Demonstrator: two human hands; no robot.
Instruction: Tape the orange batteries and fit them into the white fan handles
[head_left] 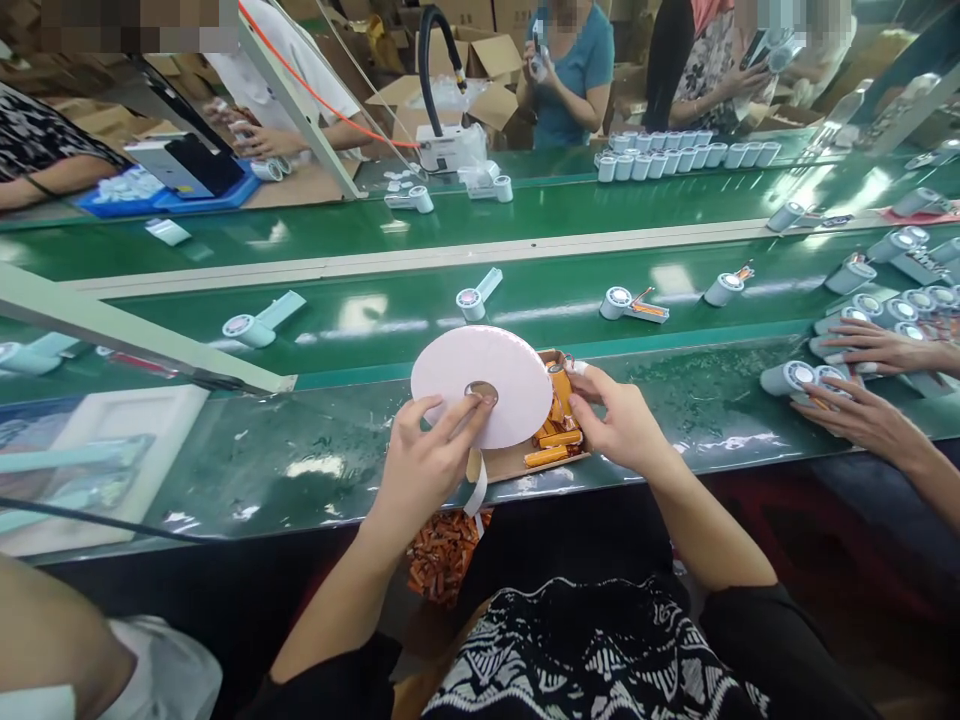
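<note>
The left hand (435,440) rests on a white roll (517,400), a wide flat disc tilted over the bench (322,450). Its fingers are bent, with tips at the hole in the roll's middle; how firmly they close on it cannot be told.

Taking the roll as the centre of a clock, the right hand (619,420) is at three o'clock, by the edge of a cardboard box (502,466). Its thumb and fingers are partly curled, close beside the orange batteries (555,440) in the box; whether they pinch one cannot be told. Something small and white shows on a fingertip.

The box lies partly under the roll, its batteries at four o'clock. A pale strip (477,492) hangs at six o'clock, and lower, between six and seven, is a heap of orange pieces (442,565) below the bench edge.

On the green belt (375,330) beyond, one pale blue case (472,303) sits at twelve o'clock and another, with wires (619,303), at two. Far out at three o'clock, a co-worker's hands (862,410) touch more cases (787,378) near the bench's edge. A white tray (161,420) lies at nine o'clock.
</note>
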